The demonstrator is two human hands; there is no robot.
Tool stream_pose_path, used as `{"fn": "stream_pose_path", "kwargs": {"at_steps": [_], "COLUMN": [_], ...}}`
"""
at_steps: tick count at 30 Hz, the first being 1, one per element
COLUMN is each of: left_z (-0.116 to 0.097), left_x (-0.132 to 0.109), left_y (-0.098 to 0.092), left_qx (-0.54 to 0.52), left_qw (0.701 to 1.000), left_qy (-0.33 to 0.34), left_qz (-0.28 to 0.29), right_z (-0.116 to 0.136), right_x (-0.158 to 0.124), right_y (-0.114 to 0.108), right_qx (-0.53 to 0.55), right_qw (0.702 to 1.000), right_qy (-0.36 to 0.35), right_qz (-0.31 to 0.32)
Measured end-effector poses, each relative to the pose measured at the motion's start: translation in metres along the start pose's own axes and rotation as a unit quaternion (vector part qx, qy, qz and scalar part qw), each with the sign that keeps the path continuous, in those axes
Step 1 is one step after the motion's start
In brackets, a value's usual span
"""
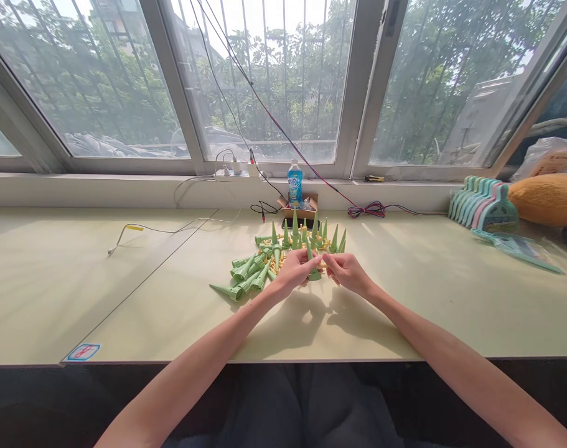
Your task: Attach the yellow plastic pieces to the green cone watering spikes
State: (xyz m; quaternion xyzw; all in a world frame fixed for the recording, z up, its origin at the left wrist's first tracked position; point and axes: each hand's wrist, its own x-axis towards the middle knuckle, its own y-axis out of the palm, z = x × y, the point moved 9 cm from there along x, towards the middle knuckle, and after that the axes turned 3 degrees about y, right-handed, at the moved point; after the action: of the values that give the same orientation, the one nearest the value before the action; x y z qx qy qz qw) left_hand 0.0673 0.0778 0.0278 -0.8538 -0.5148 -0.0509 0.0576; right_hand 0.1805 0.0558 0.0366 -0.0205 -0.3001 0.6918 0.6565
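My left hand (295,269) is closed around a green plastic watering spike (310,251), its pointed end up and its wider capped end low. Close against its side, my right hand (348,272) pinches with thumb and forefinger; a hint of yellow shows there, but what it holds is too small to make out. Behind my hands, several green spikes (295,229) stand upright on their caps. More spikes (246,270) lie in a heap to the left. Small yellow plastic pieces (272,264) are scattered among them, partly hidden by my left hand.
Beyond the spikes, a small cardboard box (310,208) holds a blue bottle (295,183). Coiled cable (367,210) lies at the back, and a white cable (138,228) at left. Teal and pink plastic items (486,204) stand at right, near an orange object (544,199).
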Motion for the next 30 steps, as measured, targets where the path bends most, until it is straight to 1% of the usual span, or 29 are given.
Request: {"fn": "stream_pose_path", "kwargs": {"at_steps": [4, 8, 12, 18, 22, 26, 30], "left_z": [-0.0011, -0.0010, -0.0024, -0.0009, -0.0004, -0.0010, -0.0013], "left_x": [-0.0003, -0.0003, -0.0010, -0.0009, -0.0002, 0.0002, 0.0002], "left_y": [-0.0028, -0.0051, -0.0039, -0.0005, 0.0005, -0.0025, -0.0071], "left_qx": [-0.015, -0.021, -0.016, 0.006, 0.008, -0.004, -0.007], "left_qw": [1.000, 0.999, 0.999, 1.000, 1.000, 1.000, 0.999], "left_qy": [-0.001, -0.001, 0.004, 0.002, 0.006, 0.007, 0.006], "left_qz": [-0.018, -0.032, -0.028, -0.007, 0.001, -0.016, -0.039], "right_z": [0.0008, 0.0027, 0.0024, -0.0006, -0.0035, -0.0035, -0.0004], "right_x": [-0.0007, -0.0024, -0.0030, -0.0014, -0.0002, -0.0003, -0.0018], "right_y": [-0.0035, -0.0011, 0.0007, 0.0018, 0.0038, 0.0002, 0.0022], "right_qx": [0.015, 0.058, 0.065, 0.019, 0.029, 0.038, 0.066], "right_qw": [1.000, 0.998, 0.998, 1.000, 0.999, 0.999, 0.998], "right_qy": [-0.002, -0.004, -0.001, 0.000, -0.004, -0.001, -0.006], "right_qz": [-0.014, 0.007, 0.014, 0.010, 0.017, 0.001, 0.021]}}
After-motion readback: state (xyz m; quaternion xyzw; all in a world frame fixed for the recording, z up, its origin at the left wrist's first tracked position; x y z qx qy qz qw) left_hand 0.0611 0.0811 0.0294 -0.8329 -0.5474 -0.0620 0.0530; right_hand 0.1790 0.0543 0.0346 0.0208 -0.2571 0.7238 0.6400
